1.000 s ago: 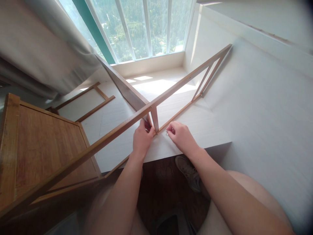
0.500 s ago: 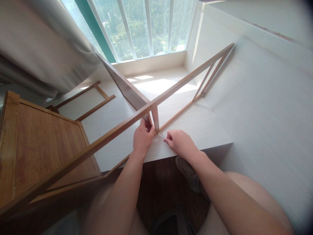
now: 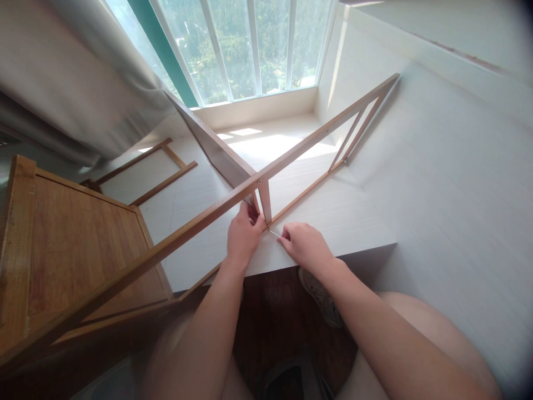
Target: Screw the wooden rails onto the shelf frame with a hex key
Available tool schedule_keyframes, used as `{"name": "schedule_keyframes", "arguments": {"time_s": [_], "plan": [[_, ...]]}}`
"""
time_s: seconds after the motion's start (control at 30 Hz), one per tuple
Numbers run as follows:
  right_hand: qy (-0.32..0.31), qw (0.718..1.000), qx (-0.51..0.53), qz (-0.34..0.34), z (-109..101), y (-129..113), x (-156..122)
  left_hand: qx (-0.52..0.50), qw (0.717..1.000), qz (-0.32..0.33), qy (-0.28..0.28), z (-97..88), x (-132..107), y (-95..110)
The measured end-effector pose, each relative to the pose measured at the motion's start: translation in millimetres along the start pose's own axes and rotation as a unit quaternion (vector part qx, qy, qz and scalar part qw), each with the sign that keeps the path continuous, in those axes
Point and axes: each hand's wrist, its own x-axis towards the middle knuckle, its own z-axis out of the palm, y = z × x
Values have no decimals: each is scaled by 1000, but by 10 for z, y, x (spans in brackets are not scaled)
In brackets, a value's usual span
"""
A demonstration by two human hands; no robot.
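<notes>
Wooden frame stands on edge across the pale ledge, its long upper rail running from near left to far right. Left hand is at the lower joint, fingers curled by the foot of the short crosspiece and the near end of the flat panel; what they clasp is partly hidden, so its grip cannot be told. Right hand, just right of it, pinches a thin metal rod between thumb and fingers; rod tip meets the joint. Smaller frame lies far left.
</notes>
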Motion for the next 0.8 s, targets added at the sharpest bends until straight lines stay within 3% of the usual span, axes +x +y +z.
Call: {"name": "schedule_keyframes", "arguments": {"time_s": [0.8], "plan": [[-1,1000,5,8,38,-4,-72,-5,1000,7,3,12,-32,-9]]}}
